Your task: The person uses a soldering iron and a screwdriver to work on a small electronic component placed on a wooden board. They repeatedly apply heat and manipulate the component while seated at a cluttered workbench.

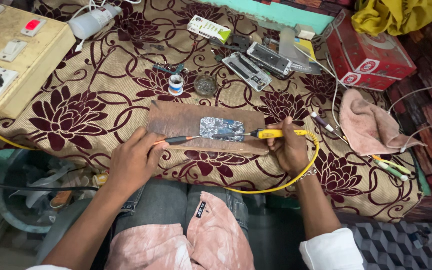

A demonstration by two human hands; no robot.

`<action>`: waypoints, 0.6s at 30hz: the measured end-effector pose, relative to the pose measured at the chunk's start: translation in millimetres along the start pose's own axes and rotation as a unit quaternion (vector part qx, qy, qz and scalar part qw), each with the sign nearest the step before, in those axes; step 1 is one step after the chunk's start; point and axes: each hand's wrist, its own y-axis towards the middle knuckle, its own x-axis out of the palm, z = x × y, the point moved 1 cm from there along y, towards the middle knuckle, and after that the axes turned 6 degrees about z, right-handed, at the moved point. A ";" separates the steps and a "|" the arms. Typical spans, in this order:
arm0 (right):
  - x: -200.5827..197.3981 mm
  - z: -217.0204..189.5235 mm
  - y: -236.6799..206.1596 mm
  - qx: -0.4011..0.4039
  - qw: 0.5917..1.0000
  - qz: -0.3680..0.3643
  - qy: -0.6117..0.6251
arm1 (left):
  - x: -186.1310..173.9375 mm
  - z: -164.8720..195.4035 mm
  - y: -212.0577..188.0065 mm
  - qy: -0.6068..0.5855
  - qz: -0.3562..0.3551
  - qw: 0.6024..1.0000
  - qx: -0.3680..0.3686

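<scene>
A small circuit board [222, 128] lies on a brown wooden board [176, 120] set on a floral cloth. My right hand [288, 147] grips a yellow-handled soldering iron [268, 133] whose tip points left onto the circuit board; its yellow cord [306, 167] loops under my wrist. My left hand [133, 160] holds a thin dark tool with an orange handle [176, 140], its tip touching the circuit board's left edge.
Behind the board stand a small white pot [176, 84] and a round glass dish [205, 85]. Opened phone bodies [256, 65], a red box [368, 52], a pink rag [368, 127], a white bottle [93, 20] and a beige switch box [13, 55] surround the cloth.
</scene>
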 end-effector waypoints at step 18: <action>0.6 1.0 -2.5 0.016 0.998 0.041 -0.037 | -4.2 3.1 -0.2 0.001 0.006 1.000 0.006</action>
